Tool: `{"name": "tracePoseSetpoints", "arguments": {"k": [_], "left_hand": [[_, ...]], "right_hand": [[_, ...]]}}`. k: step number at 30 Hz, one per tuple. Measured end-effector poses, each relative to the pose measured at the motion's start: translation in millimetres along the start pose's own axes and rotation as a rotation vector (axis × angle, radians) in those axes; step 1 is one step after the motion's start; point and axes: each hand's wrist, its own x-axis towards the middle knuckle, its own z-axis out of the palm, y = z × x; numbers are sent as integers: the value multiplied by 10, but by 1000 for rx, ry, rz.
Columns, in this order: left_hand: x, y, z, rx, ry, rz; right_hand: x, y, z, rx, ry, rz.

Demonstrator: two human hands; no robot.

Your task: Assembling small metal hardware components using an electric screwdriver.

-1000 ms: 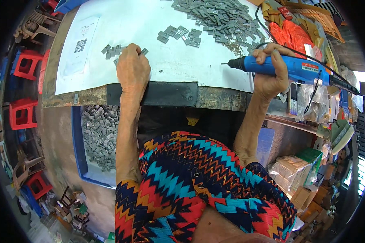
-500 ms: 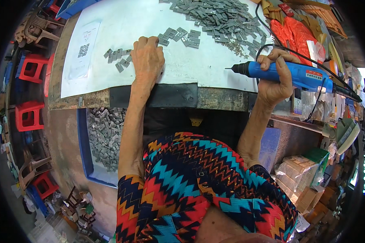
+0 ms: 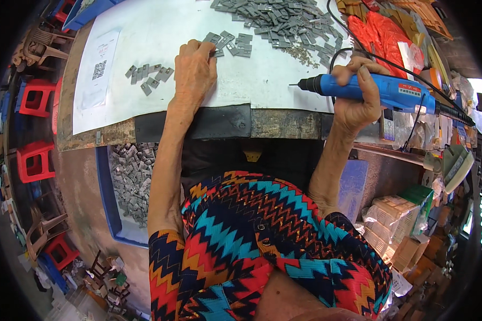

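On the bench (image 3: 160,125), the left hand (image 3: 194,69) has slid rightward from the small left cluster (image 3: 148,76), its grip now pinching a grey piece (image 3: 217,53) beside the middle group; the right hand (image 3: 359,91) stays closed around the blue power screwdriver (image 3: 375,90).

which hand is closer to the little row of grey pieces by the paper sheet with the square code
Left. The left hand rests just right of the row of grey pieces; the right hand grips the blue electric screwdriver far to the right.
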Motion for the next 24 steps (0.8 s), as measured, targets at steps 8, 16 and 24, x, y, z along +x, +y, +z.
{"name": "tracePoseSetpoints", "arguments": {"k": [8,16,24], "left_hand": [[-57,26,-9,-11,-45,23],[-216,249,-69,-112,-83,-3],[-271,220,-63,-125,-87,-25]], "right_hand": [[123,35,-153,49,-88,-53],[304,182,-119,-151,-68,-252],[337,225,-156,-216,-47,-270]]}}
